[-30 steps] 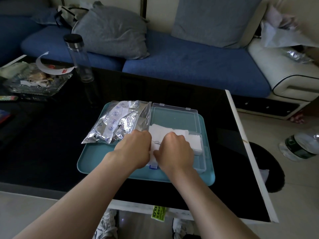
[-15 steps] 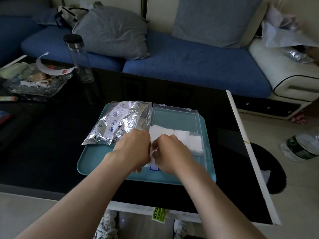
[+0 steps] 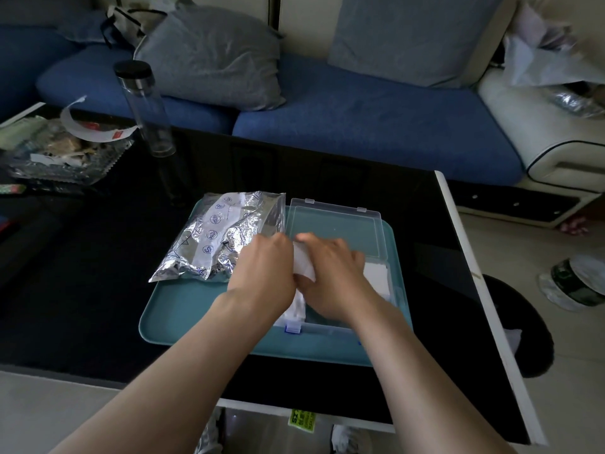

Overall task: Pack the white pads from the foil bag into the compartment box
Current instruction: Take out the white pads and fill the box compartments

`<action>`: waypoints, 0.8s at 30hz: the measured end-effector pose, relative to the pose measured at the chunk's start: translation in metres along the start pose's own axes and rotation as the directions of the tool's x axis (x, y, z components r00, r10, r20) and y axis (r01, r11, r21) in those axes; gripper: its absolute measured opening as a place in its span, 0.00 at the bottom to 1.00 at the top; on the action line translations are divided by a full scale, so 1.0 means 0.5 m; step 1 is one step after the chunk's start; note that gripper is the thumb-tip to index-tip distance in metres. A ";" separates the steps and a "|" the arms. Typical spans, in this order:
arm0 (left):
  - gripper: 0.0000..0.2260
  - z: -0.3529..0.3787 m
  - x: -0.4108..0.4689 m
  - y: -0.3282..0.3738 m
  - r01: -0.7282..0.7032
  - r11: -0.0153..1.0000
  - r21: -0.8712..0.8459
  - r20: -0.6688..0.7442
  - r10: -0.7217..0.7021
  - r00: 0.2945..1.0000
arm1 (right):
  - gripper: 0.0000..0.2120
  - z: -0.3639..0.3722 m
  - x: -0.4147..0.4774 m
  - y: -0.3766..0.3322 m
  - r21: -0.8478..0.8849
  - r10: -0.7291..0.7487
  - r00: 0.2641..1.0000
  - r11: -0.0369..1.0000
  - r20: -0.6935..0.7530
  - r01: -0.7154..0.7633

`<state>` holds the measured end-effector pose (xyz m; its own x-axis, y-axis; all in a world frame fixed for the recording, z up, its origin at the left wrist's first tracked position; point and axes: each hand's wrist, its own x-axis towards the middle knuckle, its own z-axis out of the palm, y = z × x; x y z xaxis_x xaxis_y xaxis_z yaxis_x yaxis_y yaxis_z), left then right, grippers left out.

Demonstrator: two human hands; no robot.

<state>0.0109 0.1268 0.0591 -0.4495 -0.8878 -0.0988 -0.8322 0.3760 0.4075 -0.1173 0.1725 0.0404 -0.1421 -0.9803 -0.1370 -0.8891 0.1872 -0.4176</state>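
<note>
Where the two hands meet over the left part of the clear plastic compartment box (image 3: 340,327), a soft white pad (image 3: 303,267) is caught between them. The left hand (image 3: 262,273) is knuckles up with its fingers curled down against the pad's left side; the fingertips are hidden under the hand. The right hand (image 3: 330,273) lies across the box, thumb on top of the pad and fingers curled round its right side. The pad is held tilted, just above the box's left end. More white shows below it between the wrists, inside the box near the blue latch (image 3: 293,328) on the front wall; which compartment it lies in cannot be told. Other flat white pads (image 3: 376,276) lie at the box's right end, just past the right knuckles.

The box's clear hinged lid (image 3: 334,224) lies open flat toward the far edge of the teal rectangular plastic tray (image 3: 196,316), and the box fills the tray's right half. A crinkled silver foil bag (image 3: 222,237) printed with blue symbols lies at the tray's far left corner, its right edge touching the lid and one corner hanging over the tray's left edge. The tray sits near the front right corner of a glossy black table (image 3: 82,273). A tall clear bottle with a black cap (image 3: 144,106) stands near the table's far edge.
</note>
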 end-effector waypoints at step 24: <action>0.07 -0.056 0.006 -0.011 0.097 0.993 -0.071 -0.383 -0.117 0.916 | 0.25 -0.020 0.026 -0.035 0.195 0.089 0.976 0.980 -0.199 -0.049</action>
<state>0.0233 0.1146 0.0820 -0.1903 -0.9591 0.2095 -0.8465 0.2684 0.4597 -0.1081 0.1558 0.0550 -0.3041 -0.9526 0.0078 -0.7790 0.2439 -0.5777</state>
